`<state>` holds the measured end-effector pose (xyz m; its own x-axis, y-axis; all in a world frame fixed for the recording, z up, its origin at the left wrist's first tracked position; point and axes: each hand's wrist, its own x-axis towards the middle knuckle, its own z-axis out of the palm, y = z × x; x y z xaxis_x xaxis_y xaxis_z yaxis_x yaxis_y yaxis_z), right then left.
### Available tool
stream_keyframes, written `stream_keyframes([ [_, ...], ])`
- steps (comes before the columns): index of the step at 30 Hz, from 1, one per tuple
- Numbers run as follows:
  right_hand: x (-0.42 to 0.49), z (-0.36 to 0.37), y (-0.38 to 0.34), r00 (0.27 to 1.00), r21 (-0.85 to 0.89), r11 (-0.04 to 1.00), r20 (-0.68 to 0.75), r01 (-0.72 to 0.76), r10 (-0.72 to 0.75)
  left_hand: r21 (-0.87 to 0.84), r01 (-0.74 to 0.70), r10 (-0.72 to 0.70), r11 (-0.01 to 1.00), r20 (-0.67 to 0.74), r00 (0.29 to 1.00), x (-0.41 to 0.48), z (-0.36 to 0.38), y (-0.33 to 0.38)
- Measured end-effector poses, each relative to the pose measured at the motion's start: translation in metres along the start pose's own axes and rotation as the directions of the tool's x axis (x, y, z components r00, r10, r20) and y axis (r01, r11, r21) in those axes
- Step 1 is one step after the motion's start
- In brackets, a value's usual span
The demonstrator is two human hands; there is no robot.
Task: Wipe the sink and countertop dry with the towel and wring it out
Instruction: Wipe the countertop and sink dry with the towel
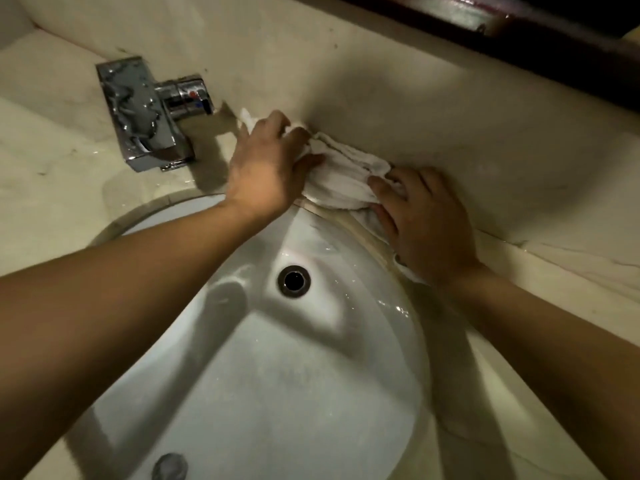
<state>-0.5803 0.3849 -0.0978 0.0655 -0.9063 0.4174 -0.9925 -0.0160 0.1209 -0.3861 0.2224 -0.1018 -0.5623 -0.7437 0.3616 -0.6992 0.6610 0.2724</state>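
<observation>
A crumpled white towel (341,176) lies on the narrow strip of beige countertop (59,188) between the sink's rim and the back wall. My left hand (266,171) presses on its left end, close to the tap. My right hand (422,223) lies flat on its right end, fingers spread over the cloth. Below both hands sits the white oval sink (277,375), with water drops near its dark drain (293,281).
A chrome tap (149,112) stands left of my left hand, its spout reaching toward the basin. The beige backsplash wall (398,84) rises directly behind the towel, with a dark wooden frame (540,32) above it. A round chrome fitting (169,467) shows at the basin's near side.
</observation>
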Motion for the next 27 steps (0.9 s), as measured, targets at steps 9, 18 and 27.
stream_keyframes([
  [9,0.047,0.011,-0.033,0.983,0.16,0.981,0.161,-0.112,0.087,0.076,0.252,-0.257,0.965,0.064,0.964,0.001,-0.01,-0.019],
  [18,-0.015,-0.04,-0.031,0.948,0.478,0.869,0.317,-0.128,-0.035,-0.027,0.18,-0.174,0.983,0.164,0.971,-0.048,-0.036,0.006],
  [27,-0.175,-0.134,0.068,0.901,0.256,0.871,0.234,-0.42,0.366,-0.179,-0.186,0.215,0.966,0.162,0.963,-0.042,-0.009,0.2],
])
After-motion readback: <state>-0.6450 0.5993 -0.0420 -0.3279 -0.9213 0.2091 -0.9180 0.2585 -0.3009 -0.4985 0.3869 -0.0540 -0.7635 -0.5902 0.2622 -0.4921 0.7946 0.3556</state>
